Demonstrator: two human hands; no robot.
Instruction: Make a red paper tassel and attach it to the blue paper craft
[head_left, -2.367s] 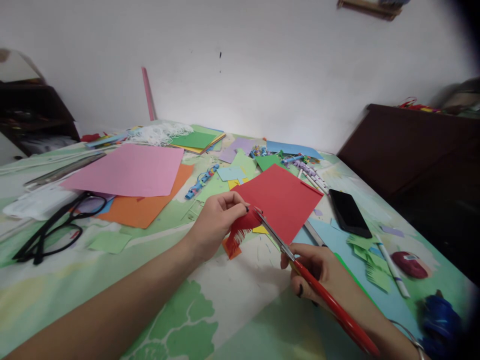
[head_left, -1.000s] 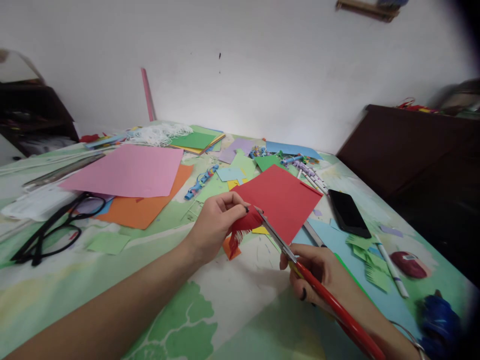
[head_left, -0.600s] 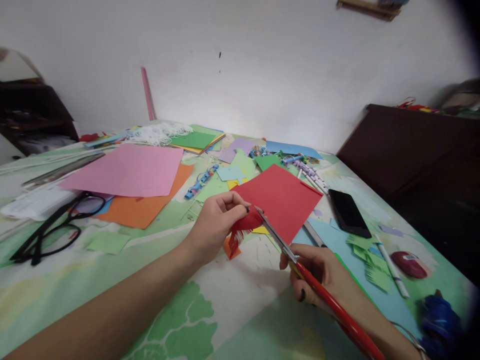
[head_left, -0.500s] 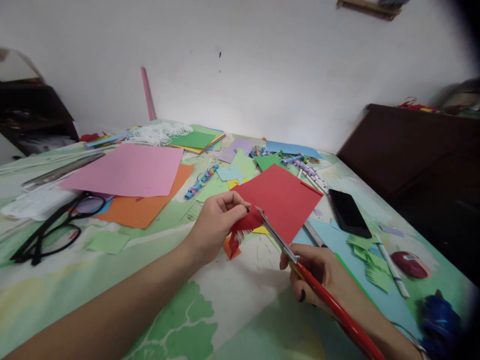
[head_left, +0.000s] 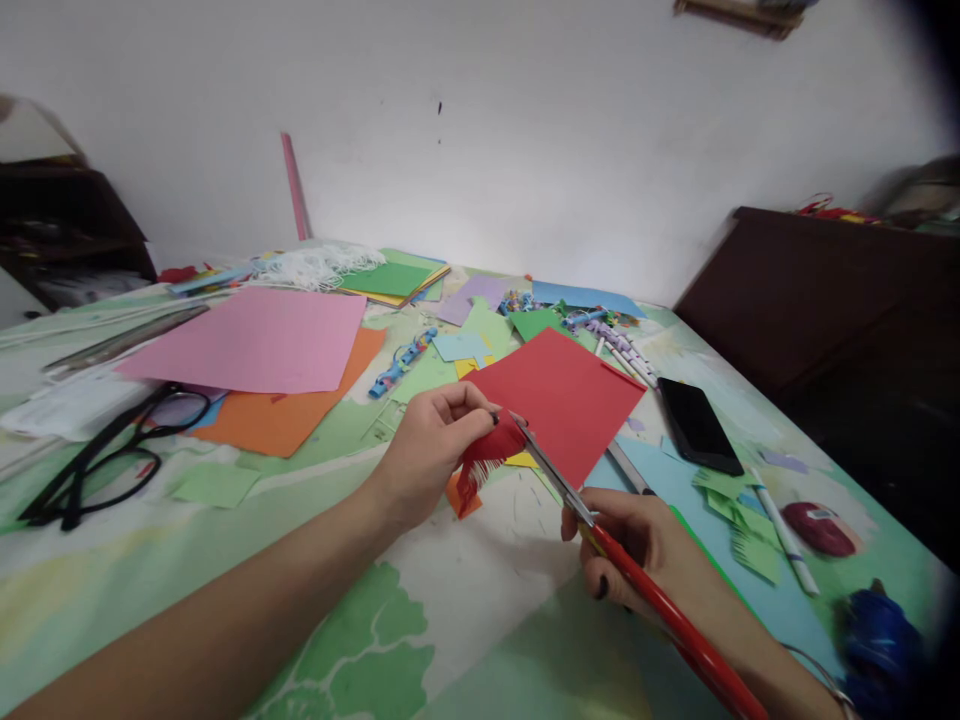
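My left hand (head_left: 431,450) pinches a small red paper strip (head_left: 491,455) whose lower edge is cut into a fine fringe. In my right hand (head_left: 637,545) are scissors with long red handles (head_left: 675,610). Their metal blades point up and left, with the tips at the right end of the strip. Behind both hands a larger red sheet (head_left: 566,400) lies on the table. An orange scrap (head_left: 463,498) is just below the fringe, and thin paper slivers lie to its right.
Black glasses (head_left: 112,460), a pink sheet (head_left: 255,340) and an orange sheet (head_left: 289,415) are on the left. To the right lie a black phone (head_left: 697,425), fringed green scraps (head_left: 750,525), a maroon mouse (head_left: 817,528) and a blue object (head_left: 877,635). White string (head_left: 319,266) sits farther back.
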